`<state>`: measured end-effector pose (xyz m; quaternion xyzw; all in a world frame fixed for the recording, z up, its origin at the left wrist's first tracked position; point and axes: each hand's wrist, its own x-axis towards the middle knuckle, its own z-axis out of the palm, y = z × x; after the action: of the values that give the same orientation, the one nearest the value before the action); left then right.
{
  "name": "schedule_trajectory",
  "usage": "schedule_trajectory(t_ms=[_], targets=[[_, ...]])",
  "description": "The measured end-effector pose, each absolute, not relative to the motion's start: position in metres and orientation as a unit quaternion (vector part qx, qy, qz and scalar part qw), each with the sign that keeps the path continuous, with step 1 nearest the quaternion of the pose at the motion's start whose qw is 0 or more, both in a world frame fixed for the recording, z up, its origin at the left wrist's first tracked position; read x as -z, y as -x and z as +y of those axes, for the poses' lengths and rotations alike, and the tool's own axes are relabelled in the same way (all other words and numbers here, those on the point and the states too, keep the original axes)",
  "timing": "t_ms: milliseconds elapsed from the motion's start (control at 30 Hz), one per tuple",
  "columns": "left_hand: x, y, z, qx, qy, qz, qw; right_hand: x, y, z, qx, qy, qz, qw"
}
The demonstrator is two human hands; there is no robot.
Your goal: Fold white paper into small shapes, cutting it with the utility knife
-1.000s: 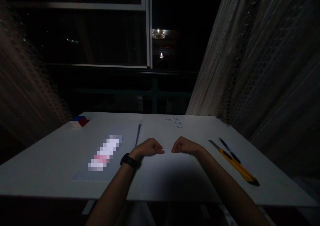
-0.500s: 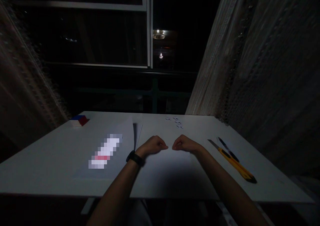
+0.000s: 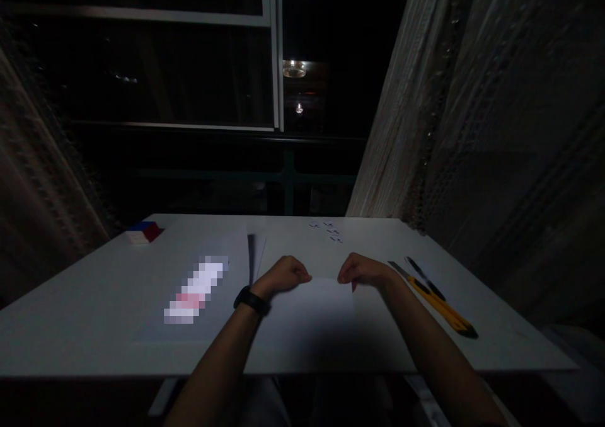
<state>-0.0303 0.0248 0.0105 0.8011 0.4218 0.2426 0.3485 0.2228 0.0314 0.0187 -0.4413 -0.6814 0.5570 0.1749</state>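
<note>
On the flat white table (image 3: 80, 317) lay a plain white paper sheet (image 3: 316, 310), far edge pinched in your left hand (image 3: 284, 273) and right hand (image 3: 363, 269) (lightly, perhaps). Edge-handling seemed underway; the next move likely called for evenness.

A white table (image 3: 85, 313) bears papers (image 3: 307, 310), a cutter (image 3: 440, 306) and a block (image 3: 143, 232).

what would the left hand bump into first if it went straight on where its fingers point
Most likely the right hand, which faces the left hand across a gap at the far edge of the white sheet; depth is hard to judge in this dim view.
</note>
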Motion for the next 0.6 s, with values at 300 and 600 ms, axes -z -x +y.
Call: schedule_trajectory(t_ms=[300,600], targets=[[-0.005,0.034,0.028,-0.27,-0.777,0.437,0.364,-0.03,-0.261,0.034,-0.581,0.43,-0.652,0.227],[-0.005,0.03,0.026,-0.291,-0.768,0.444,0.359,-0.012,-0.198,0.034,-0.429,0.454,-0.714,0.314]])
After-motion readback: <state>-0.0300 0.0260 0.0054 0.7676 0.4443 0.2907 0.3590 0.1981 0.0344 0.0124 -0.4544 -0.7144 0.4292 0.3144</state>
